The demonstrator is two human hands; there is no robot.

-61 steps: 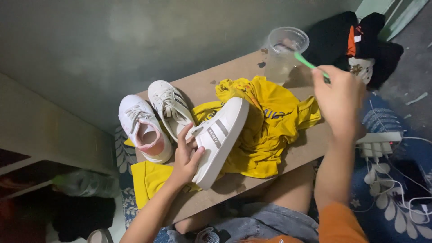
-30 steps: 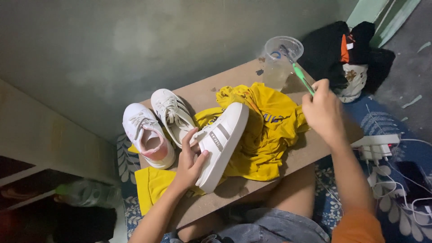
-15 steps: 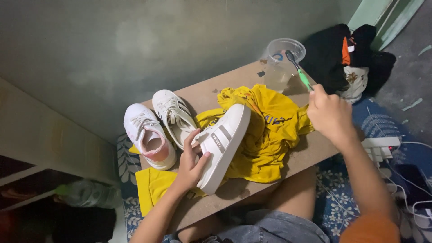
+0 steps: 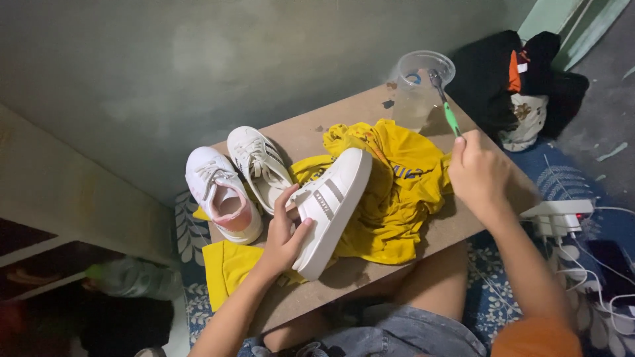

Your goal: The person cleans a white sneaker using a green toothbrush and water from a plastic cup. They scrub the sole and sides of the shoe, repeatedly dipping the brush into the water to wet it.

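Three white sneakers: left hand [image 4: 283,239] grips one [image 4: 331,208]; right hand [image 4: 477,172] clasps one green toothbrush [image 4: 447,109] in one cup [image 4: 422,89]

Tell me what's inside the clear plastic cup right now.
The head of the green toothbrush, held in the right hand, dips into the clear cup. A bluish shape shows through the wall. Whether there is water cannot be told.
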